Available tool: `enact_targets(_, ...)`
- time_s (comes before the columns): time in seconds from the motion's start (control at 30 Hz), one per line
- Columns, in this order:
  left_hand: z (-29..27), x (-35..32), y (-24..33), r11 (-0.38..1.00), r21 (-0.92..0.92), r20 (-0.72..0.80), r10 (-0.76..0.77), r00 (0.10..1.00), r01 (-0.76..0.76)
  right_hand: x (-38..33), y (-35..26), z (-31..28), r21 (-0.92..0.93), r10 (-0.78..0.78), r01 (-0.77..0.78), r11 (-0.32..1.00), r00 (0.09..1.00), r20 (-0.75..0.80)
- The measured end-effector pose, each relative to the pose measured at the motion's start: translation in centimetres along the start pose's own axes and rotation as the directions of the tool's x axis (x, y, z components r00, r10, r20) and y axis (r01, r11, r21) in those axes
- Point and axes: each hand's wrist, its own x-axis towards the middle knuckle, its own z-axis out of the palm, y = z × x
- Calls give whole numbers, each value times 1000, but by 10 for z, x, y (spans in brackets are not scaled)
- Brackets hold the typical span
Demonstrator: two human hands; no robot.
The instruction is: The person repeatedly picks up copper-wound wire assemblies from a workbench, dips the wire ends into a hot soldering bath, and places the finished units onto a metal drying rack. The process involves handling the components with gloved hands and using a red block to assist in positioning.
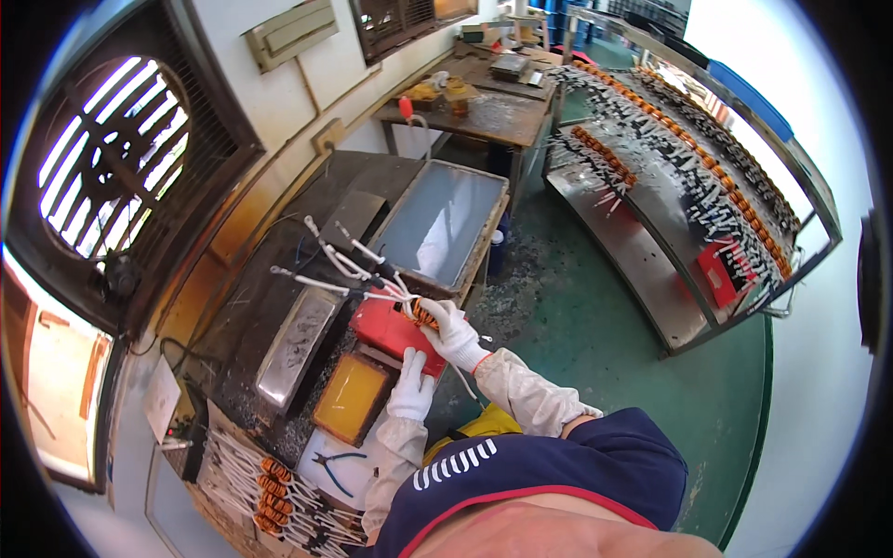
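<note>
Dark bench — the right hand grips a coil, the left hand (can't tell its grip) touches a red box.

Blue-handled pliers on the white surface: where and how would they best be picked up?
Probably by both handles, closing around them from the right, the wearer's side. The pliers lie flat on the white surface with jaws toward the left and handles splayed open rightward, so squeezing should bring them together. The left sleeve sits just beyond them.
</note>
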Motion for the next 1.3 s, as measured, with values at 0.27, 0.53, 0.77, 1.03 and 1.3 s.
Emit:
enact_targets(0.27,-2,2,-6,999,-42,47,26,999,-24,-2,-2,1,16,40,-40,999,999,14)
enact_targets(0.53,1,1,-10,995,-28,2,100,995,-100,-3,-10,-1,-39,134,-132,990,990,49)
enact_targets(0.77,-9,-3,-2,995,-33,-33,98,995,-99,-2,-6,6,-22,65,-64,998,998,18)
enact_targets(1.03,-16,-3,0,999,-15,-10,46,999,-46,-3,-9,11,21,157,-158,987,987,38)
enact_targets(1.3,-13,6,14,999,39,-64,11,998,-8,22,13,16,285,366,-329,900,927,-85)
